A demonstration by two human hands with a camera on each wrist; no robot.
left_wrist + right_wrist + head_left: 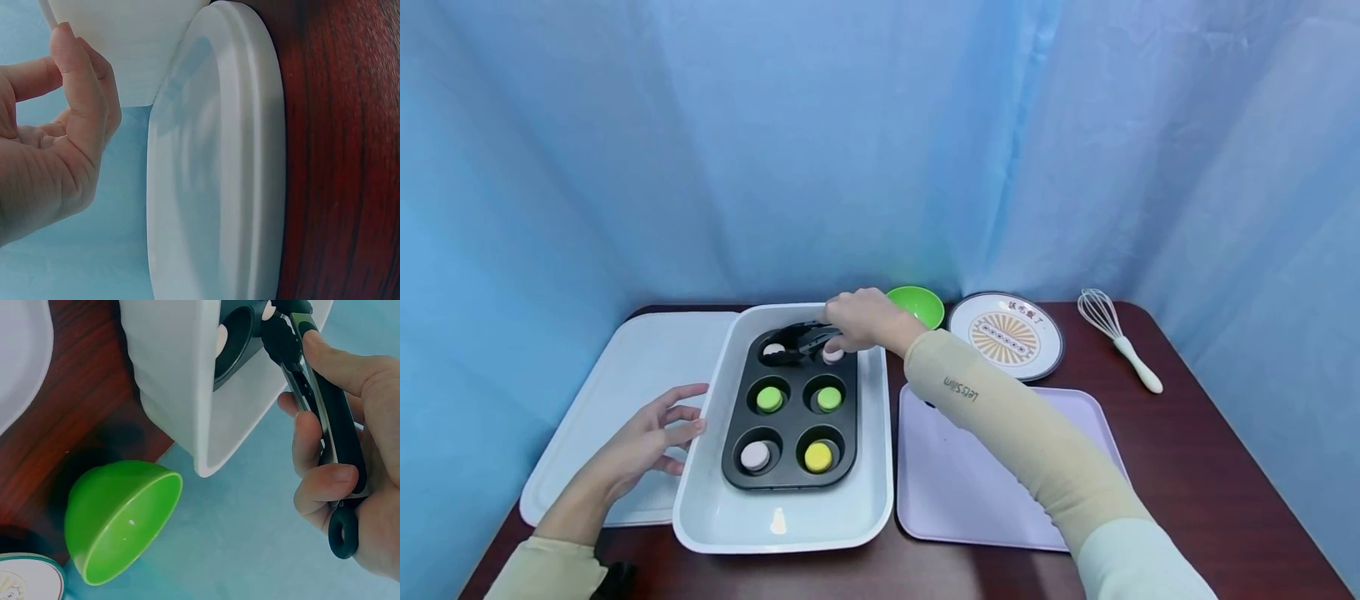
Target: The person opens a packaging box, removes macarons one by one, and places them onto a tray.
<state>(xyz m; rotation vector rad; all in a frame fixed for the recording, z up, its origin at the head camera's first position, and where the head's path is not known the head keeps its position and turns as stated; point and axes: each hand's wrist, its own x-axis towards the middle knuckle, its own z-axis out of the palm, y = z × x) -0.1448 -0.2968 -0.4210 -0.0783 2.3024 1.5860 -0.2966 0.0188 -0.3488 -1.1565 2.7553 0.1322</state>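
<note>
My right hand [863,318] grips black-handled tongs [340,425]. Their dark tips reach into the far left cup of a muffin pan [792,429], around or beside a pale macaron [773,349]; whether they pinch it I cannot tell. Another pale macaron [832,356] sits in the far right cup, partly under the hand. The middle row holds two green macarons [769,399]; in the near row are a pale pink one [755,456] and a yellow one [817,457]. The pan lies inside a white tub [842,527]. At the tub's left wall, my left hand [643,437] has loosely bent fingers, fingertips at the rim.
Left of the tub, partly beneath it, lies a white board [632,358]. A lilac tray [977,492] lies to the right, under the right forearm. Behind are a green bowl [921,305], a patterned plate [1006,336] and a whisk [1120,340]. Blue curtains surround the table.
</note>
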